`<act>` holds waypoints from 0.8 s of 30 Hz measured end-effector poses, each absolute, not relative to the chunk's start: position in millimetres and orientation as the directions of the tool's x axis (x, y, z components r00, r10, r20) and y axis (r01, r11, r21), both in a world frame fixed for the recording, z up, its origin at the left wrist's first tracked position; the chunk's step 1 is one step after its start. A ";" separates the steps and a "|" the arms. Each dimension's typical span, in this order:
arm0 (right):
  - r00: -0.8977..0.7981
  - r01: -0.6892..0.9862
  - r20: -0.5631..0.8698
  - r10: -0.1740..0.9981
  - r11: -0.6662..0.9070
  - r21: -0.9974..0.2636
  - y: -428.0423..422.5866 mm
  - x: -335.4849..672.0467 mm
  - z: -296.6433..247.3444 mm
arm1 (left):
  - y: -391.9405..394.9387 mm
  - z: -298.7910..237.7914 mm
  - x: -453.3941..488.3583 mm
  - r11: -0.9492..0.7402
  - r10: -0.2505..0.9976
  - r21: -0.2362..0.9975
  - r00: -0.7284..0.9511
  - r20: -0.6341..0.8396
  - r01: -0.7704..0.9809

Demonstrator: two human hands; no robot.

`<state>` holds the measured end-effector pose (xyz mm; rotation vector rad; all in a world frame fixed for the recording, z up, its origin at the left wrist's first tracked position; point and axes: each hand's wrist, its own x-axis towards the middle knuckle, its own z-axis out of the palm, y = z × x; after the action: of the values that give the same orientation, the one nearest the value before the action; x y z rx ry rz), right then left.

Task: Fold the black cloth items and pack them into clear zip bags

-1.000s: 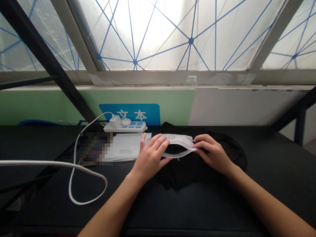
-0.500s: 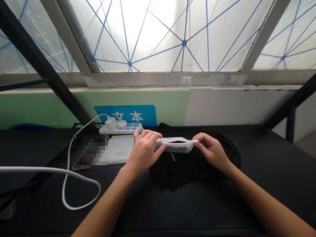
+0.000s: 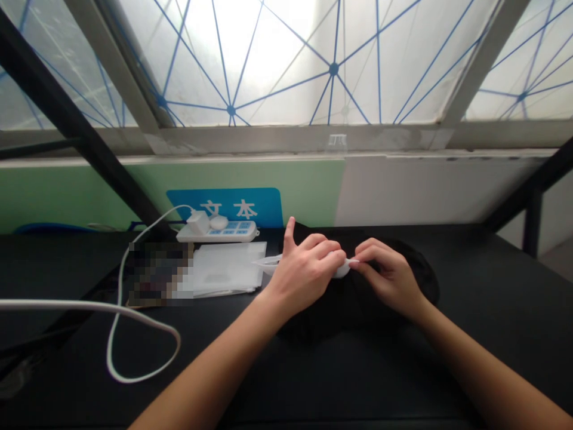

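My left hand point(image 3: 308, 269) is closed over a frosted white plastic bag point(image 3: 267, 263), its index finger sticking up; most of the bag is hidden under the fingers. My right hand point(image 3: 388, 276) pinches the bag's right end just beside the left hand's fingertips. Both hands rest over a heap of black cloth point(image 3: 425, 276) lying on the black table point(image 3: 403, 370). Whether cloth is inside the bag cannot be made out.
A stack of flat white bags point(image 3: 226, 276) lies left of my hands beside a blurred-out patch. Behind it a white power strip point(image 3: 217, 230) with a plugged charger sits by the wall. A white cable point(image 3: 134, 334) loops across the table's left side.
My left hand has slid right along the bag until it meets my right hand, and the bag is now bunched and mostly covered. The view has shifted slightly.
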<state>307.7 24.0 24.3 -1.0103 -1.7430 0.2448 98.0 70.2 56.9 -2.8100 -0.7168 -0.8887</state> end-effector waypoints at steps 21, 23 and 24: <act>0.174 0.529 0.292 0.940 0.160 -0.833 57.0 320.6 -18.1 | 110.6 15.4 36.6 -0.605 0.769 0.491 0.298 0.566 0.628; 0.198 0.610 0.420 0.886 0.224 -0.760 56.2 321.4 -17.9 | 93.1 17.7 56.5 -0.734 0.667 0.387 0.485 0.565 0.559; 0.195 0.651 0.486 0.852 0.258 -0.714 53.9 320.0 -15.3 | 84.7 18.2 66.6 -0.772 0.628 0.334 0.571 0.529 0.540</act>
<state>320.0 53.9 -15.3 -1.4605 -1.5223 0.2503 66.6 84.7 18.2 -2.9018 -1.0854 -1.0662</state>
